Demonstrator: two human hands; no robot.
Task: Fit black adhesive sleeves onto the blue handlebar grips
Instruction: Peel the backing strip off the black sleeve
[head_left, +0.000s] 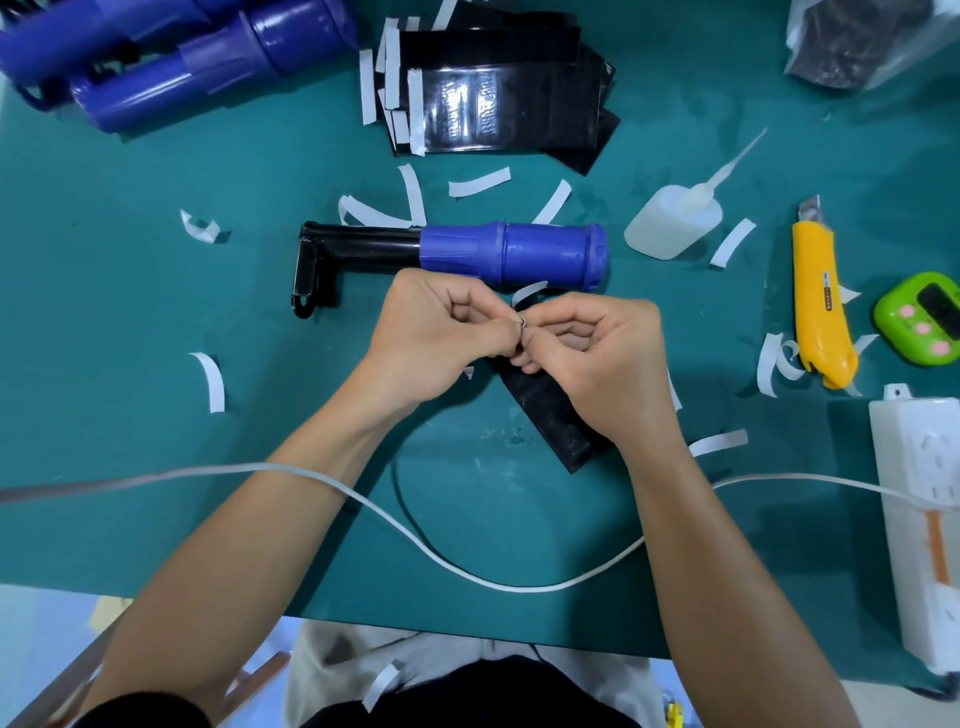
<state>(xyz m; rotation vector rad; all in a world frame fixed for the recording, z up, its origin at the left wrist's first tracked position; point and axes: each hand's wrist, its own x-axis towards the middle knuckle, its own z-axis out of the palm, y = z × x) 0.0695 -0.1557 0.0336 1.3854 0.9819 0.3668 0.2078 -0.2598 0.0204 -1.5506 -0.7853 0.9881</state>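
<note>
A blue handlebar grip on a black bracket lies across the middle of the green mat. Just in front of it my left hand and my right hand meet fingertip to fingertip. Both pinch the top edge of a black adhesive sleeve, which hangs down under my right hand toward the mat. A white backing strip curls up from the pinch point. A stack of more black sleeves lies at the back. Several other blue grips are piled at the back left.
White backing strips are scattered over the mat. A glue bottle, a yellow utility knife and a green timer sit to the right. A white power strip lies at the right edge, its cable looping across the front.
</note>
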